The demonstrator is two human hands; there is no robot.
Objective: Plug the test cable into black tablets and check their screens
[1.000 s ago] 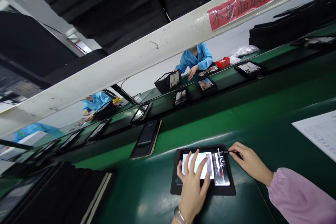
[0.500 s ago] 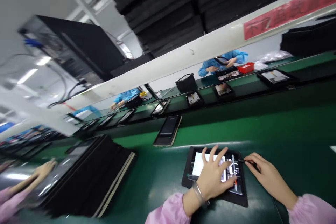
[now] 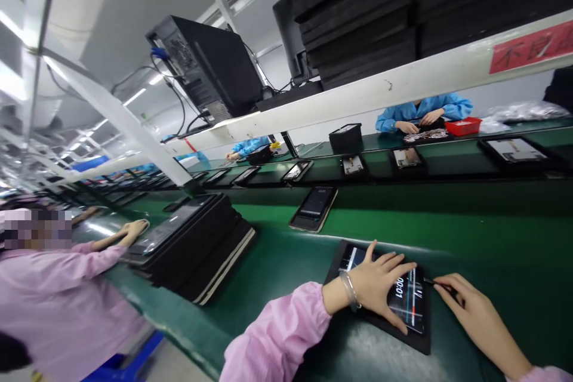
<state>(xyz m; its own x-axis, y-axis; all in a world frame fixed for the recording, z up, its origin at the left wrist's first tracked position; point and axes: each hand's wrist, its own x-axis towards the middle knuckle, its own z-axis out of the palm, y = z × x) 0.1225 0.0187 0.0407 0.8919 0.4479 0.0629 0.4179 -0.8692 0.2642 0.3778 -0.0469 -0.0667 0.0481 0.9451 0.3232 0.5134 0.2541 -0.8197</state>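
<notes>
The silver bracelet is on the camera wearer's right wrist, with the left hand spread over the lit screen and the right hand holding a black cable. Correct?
Wrong wrist: the head view shows the silver bracelet on the left wrist. The left hand is spread over the lit screen, and the right hand holds a black cable.

With the tablet (image 3: 416, 313) as my dial's centre, my left hand (image 3: 376, 282) lies over it; my right hand (image 3: 477, 305) holds the cable plug (image 3: 430, 281) at three. A second device (image 3: 314, 209) lies at eleven, a stack (image 3: 197, 256) between nine and ten, and a bin (image 3: 464, 127) far behind at one.
</notes>
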